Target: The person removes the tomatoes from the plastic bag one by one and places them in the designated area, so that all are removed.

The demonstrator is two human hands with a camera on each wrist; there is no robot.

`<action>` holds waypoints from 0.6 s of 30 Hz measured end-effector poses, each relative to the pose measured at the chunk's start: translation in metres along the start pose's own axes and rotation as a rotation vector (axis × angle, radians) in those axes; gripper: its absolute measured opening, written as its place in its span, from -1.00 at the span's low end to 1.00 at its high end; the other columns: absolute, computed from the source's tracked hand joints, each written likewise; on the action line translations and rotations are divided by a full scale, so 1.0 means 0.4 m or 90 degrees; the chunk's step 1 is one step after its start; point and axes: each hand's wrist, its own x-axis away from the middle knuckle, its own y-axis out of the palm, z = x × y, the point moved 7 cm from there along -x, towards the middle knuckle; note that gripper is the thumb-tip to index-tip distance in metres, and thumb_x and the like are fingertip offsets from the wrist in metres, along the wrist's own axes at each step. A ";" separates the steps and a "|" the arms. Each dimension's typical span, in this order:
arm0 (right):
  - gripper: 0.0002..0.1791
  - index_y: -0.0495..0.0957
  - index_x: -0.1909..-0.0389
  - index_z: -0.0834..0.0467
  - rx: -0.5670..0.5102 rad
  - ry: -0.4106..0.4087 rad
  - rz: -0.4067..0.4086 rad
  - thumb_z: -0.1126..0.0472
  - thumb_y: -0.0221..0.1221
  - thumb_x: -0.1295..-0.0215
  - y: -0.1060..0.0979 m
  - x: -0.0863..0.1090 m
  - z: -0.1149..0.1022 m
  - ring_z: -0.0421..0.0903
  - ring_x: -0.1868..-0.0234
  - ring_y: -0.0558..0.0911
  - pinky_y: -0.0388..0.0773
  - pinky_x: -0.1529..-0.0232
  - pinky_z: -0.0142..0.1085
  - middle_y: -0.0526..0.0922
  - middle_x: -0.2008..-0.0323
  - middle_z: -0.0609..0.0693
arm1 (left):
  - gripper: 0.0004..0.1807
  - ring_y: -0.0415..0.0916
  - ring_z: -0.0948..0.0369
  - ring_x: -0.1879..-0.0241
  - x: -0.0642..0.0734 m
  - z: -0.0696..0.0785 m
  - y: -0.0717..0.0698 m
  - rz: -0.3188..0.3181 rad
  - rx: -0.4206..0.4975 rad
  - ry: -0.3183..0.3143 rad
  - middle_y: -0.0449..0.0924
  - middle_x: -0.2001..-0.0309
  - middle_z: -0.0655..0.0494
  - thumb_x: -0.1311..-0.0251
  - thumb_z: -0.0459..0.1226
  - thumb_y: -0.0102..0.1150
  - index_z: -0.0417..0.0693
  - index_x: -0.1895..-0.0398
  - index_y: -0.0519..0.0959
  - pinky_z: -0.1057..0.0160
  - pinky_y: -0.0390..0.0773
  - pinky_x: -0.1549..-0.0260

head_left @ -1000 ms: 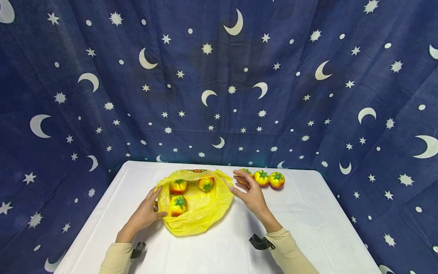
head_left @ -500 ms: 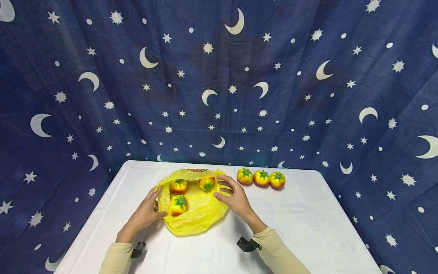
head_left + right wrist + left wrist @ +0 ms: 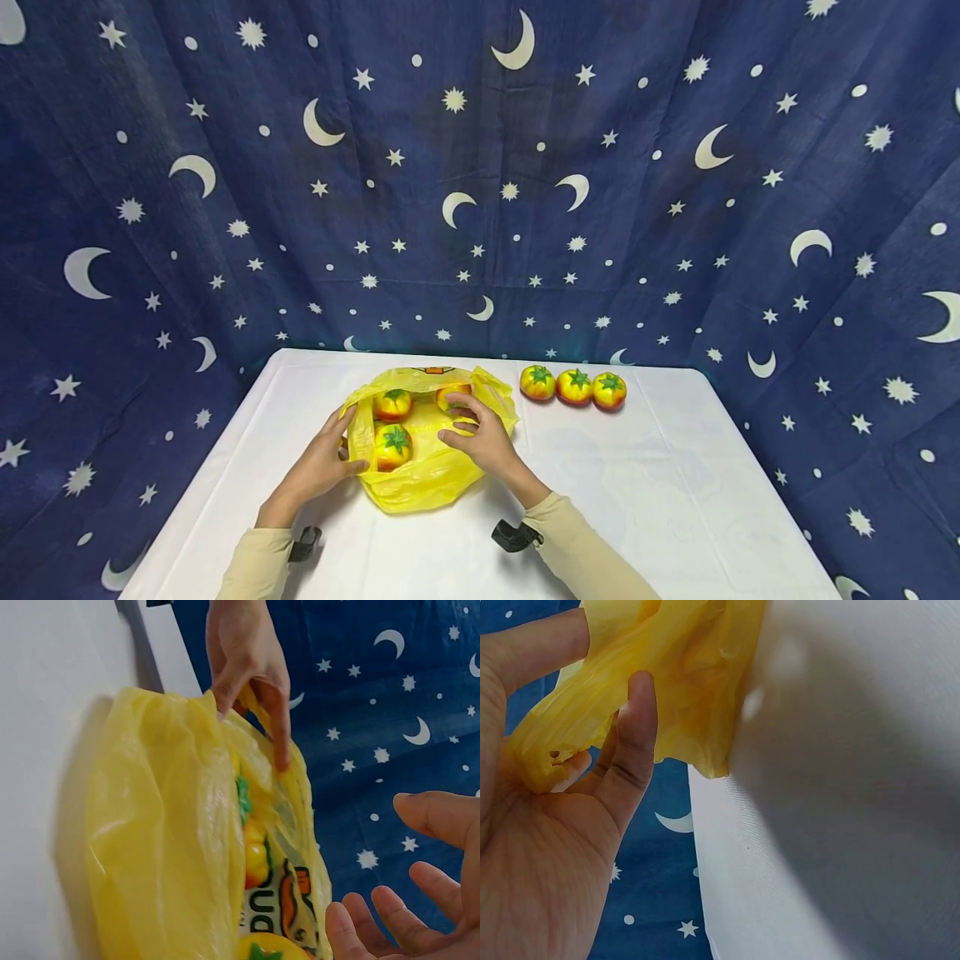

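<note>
A yellow plastic bag [image 3: 420, 493] lies with its mouth spread on the table in the head view. My left hand [image 3: 318, 468] grips its left rim; the left wrist view has thumb and fingers around the film. Inside are yellow-red toy tomatoes with green star-shaped leaves: one at the back [image 3: 393, 404], one in front [image 3: 393, 450], and a third [image 3: 450, 393] on the right, partly covered by my right hand [image 3: 487, 439]. That hand hovers over the bag's right side, fingers loosely bent and holding nothing; the right wrist view shows them apart from the film.
Three more toy tomatoes stand in a row at the table's back edge, right of the bag: left [image 3: 537, 382], middle [image 3: 574, 387], right [image 3: 609, 391]. A white cloth covers the table [image 3: 660, 492]. Behind hangs a dark blue curtain [image 3: 420, 208] with moons and stars.
My right hand has moved left, from beside the tomato row to over the bag's right side. My left hand keeps its hold on the rim.
</note>
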 end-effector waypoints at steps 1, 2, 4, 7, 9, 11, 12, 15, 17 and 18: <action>-0.40 0.38 -0.29 0.30 -0.002 0.000 -0.005 0.39 0.29 -0.21 0.008 -0.002 0.003 0.32 -0.30 0.41 0.36 -0.29 0.17 0.41 -0.29 0.30 | 0.13 0.43 0.15 0.16 0.000 -0.001 0.000 0.000 0.000 0.001 -0.10 -0.55 -0.15 0.00 -0.19 0.47 -0.14 -0.57 -0.05 0.25 0.50 0.25; -0.39 0.38 -0.29 0.31 -0.006 0.001 -0.009 0.39 0.28 -0.21 0.015 -0.004 0.005 0.34 -0.31 0.39 0.35 -0.29 0.19 0.40 -0.30 0.31 | 0.14 0.43 0.15 0.16 0.000 -0.001 0.000 0.000 0.001 0.002 -0.10 -0.54 -0.15 0.00 -0.19 0.47 -0.14 -0.57 -0.05 0.25 0.50 0.25; -0.39 0.37 -0.30 0.32 -0.009 0.002 -0.013 0.39 0.28 -0.21 0.028 -0.007 0.007 0.35 -0.31 0.38 0.34 -0.29 0.20 0.39 -0.31 0.32 | 0.14 0.43 0.15 0.17 0.000 -0.002 0.000 0.001 0.003 0.003 -0.10 -0.54 -0.15 0.00 -0.20 0.48 -0.14 -0.57 -0.05 0.26 0.50 0.26; -0.38 0.37 -0.30 0.31 -0.007 0.003 -0.019 0.38 0.29 -0.21 0.046 -0.010 0.009 0.36 -0.31 0.39 0.35 -0.29 0.20 0.37 -0.33 0.30 | 0.13 0.42 0.15 0.17 -0.001 -0.001 0.000 0.001 0.004 0.001 -0.10 -0.55 -0.14 -0.01 -0.21 0.47 -0.13 -0.57 -0.05 0.27 0.50 0.26; -0.39 0.37 -0.30 0.29 -0.005 0.004 -0.023 0.37 0.29 -0.21 0.056 -0.012 0.012 0.35 -0.30 0.40 0.36 -0.28 0.18 0.37 -0.33 0.28 | 0.13 0.43 0.15 0.17 0.000 0.000 0.000 0.000 0.004 0.000 -0.10 -0.55 -0.14 -0.01 -0.22 0.47 -0.14 -0.57 -0.05 0.27 0.50 0.26; -0.38 0.37 -0.31 0.28 -0.006 0.007 -0.028 0.38 0.29 -0.21 0.067 -0.016 0.016 0.35 -0.31 0.39 0.35 -0.29 0.19 0.36 -0.34 0.27 | 0.13 0.42 0.15 0.17 0.000 0.001 0.000 -0.002 0.001 -0.001 -0.09 -0.54 -0.15 -0.01 -0.22 0.47 -0.14 -0.57 -0.05 0.26 0.50 0.26; -0.37 0.37 -0.31 0.26 -0.004 0.011 -0.031 0.37 0.29 -0.21 0.072 -0.018 0.019 0.34 -0.31 0.39 0.35 -0.29 0.18 0.36 -0.34 0.26 | 0.13 0.43 0.15 0.17 0.000 0.003 -0.001 -0.001 0.001 0.001 -0.09 -0.54 -0.16 -0.01 -0.22 0.47 -0.14 -0.57 -0.05 0.26 0.50 0.26; -0.36 0.36 -0.32 0.22 0.004 0.021 -0.032 0.34 0.31 -0.21 0.086 -0.035 0.053 0.31 -0.32 0.39 0.35 -0.31 0.16 0.36 -0.34 0.25 | 0.13 0.43 0.13 0.14 -0.001 0.007 -0.004 0.000 0.002 0.000 -0.09 -0.54 -0.17 0.00 -0.22 0.48 -0.15 -0.57 -0.05 0.24 0.50 0.24; -0.34 0.36 -0.33 0.19 0.023 0.032 -0.033 0.29 0.33 -0.20 0.096 -0.047 0.085 0.26 -0.33 0.41 0.38 -0.31 0.11 0.37 -0.34 0.21 | 0.13 0.43 0.12 0.13 -0.001 0.009 -0.004 0.000 0.004 -0.003 -0.10 -0.55 -0.17 0.00 -0.22 0.47 -0.14 -0.57 -0.05 0.23 0.51 0.23; -0.33 0.36 -0.34 0.18 0.034 0.035 -0.033 0.27 0.35 -0.19 0.102 -0.053 0.101 0.23 -0.32 0.42 0.40 -0.30 0.08 0.38 -0.33 0.19 | 0.13 0.43 0.11 0.12 -0.001 0.009 -0.004 0.001 0.006 -0.005 -0.10 -0.55 -0.16 0.00 -0.22 0.47 -0.13 -0.57 -0.05 0.22 0.51 0.21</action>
